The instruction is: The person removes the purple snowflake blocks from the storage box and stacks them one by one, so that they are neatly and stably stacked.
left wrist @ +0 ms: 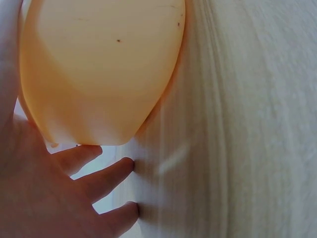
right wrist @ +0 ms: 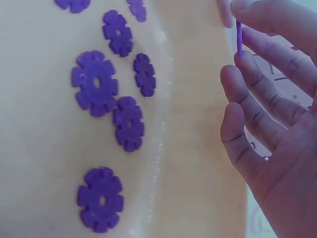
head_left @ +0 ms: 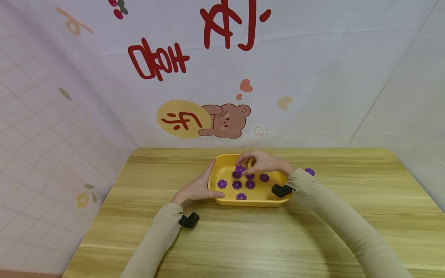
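Note:
A yellow tray (head_left: pixel 257 203) with low walls holds several purple notched discs (head_left: pixel 250 184), lying flat and spread out. My left hand (head_left: pixel 196 189) grips the tray's left end, the thumb over the near rim; in the left wrist view its fingers (left wrist: pixel 106 179) spread beside the tray's outer wall (left wrist: pixel 104 74). Above the tray, my right hand (head_left: pixel 262 161) pinches one purple disc (head_left: pixel 240 170) between thumb and fingertips. The right wrist view shows that disc (right wrist: pixel 239 39) edge-on in the right hand (right wrist: pixel 277 109), over the other discs (right wrist: pixel 96 83).
One more purple disc (head_left: pixel 309 172) lies on the wooden table (head_left: pixel 243 239) right of the tray, partly behind the right sleeve. Behind the table hangs a white cloth (head_left: pixel 313 69) with red characters and a bear. Black devices (head_left: pixel 189 220) are strapped at both wrists.

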Demonstrator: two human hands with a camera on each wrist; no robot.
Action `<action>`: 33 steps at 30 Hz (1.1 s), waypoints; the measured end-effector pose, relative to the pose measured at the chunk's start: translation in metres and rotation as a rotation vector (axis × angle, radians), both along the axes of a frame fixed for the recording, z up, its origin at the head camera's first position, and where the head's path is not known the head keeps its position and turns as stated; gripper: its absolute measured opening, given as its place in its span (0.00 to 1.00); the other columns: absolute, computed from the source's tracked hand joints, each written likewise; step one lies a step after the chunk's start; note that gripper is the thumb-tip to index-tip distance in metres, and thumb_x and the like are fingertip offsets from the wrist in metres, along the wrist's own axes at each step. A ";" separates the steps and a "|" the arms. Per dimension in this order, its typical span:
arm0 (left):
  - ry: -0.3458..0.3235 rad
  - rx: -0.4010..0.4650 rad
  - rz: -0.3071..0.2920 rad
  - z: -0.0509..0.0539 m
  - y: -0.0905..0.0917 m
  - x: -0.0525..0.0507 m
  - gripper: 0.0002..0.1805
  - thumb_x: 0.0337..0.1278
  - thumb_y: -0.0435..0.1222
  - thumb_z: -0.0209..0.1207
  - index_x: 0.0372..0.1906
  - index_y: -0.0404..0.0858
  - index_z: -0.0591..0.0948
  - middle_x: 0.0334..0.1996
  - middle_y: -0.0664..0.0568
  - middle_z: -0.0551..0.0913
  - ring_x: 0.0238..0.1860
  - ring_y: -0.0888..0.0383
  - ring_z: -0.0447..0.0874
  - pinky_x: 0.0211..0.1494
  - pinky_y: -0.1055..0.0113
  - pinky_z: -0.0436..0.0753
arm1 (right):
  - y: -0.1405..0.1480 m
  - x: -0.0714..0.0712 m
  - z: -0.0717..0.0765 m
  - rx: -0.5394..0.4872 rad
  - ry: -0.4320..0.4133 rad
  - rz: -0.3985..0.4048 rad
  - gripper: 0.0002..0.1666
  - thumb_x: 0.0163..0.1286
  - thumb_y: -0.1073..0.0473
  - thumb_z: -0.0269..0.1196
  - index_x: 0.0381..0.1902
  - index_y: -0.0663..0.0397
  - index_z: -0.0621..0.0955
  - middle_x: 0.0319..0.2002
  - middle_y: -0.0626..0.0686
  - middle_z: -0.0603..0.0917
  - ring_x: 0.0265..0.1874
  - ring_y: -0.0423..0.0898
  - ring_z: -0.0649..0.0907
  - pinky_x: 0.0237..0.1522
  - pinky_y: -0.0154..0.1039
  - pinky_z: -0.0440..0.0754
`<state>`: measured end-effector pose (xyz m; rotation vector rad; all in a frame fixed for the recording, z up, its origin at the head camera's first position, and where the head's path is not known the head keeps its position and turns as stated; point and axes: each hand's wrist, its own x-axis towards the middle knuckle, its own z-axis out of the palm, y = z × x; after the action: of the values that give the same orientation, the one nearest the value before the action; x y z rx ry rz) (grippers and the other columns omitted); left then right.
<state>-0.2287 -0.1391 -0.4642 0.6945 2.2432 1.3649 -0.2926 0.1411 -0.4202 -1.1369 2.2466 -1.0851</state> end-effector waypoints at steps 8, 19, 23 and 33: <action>0.005 -0.009 0.004 -0.001 -0.001 0.000 0.69 0.48 0.42 0.72 0.75 0.49 0.26 0.76 0.41 0.41 0.63 0.48 0.68 0.69 0.58 0.60 | 0.011 0.000 0.007 -0.043 0.030 -0.004 0.19 0.61 0.66 0.68 0.51 0.60 0.81 0.43 0.51 0.82 0.39 0.50 0.78 0.42 0.48 0.79; -0.047 0.038 -0.031 0.031 0.006 0.012 0.66 0.51 0.34 0.70 0.74 0.37 0.26 0.74 0.33 0.40 0.63 0.37 0.65 0.70 0.50 0.57 | 0.040 0.003 0.021 -0.012 0.058 -0.059 0.22 0.61 0.61 0.69 0.52 0.64 0.80 0.45 0.51 0.82 0.39 0.50 0.78 0.40 0.44 0.79; -0.045 0.026 -0.031 0.023 0.005 0.008 0.66 0.51 0.32 0.69 0.74 0.39 0.25 0.75 0.34 0.37 0.64 0.37 0.64 0.71 0.51 0.55 | 0.055 0.003 0.024 -0.003 0.070 -0.094 0.21 0.61 0.61 0.70 0.51 0.62 0.81 0.44 0.51 0.82 0.39 0.50 0.78 0.40 0.45 0.80; 0.018 -0.020 0.017 -0.001 0.001 0.000 0.68 0.49 0.38 0.72 0.75 0.45 0.27 0.76 0.43 0.38 0.69 0.46 0.57 0.72 0.54 0.51 | 0.096 0.005 0.022 -0.040 0.067 -0.163 0.18 0.61 0.66 0.68 0.50 0.60 0.82 0.44 0.53 0.82 0.39 0.50 0.79 0.40 0.41 0.80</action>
<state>-0.2287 -0.1377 -0.4649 0.6856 2.2785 1.3478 -0.2872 0.2366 -0.3982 -1.0341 2.4147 -1.1763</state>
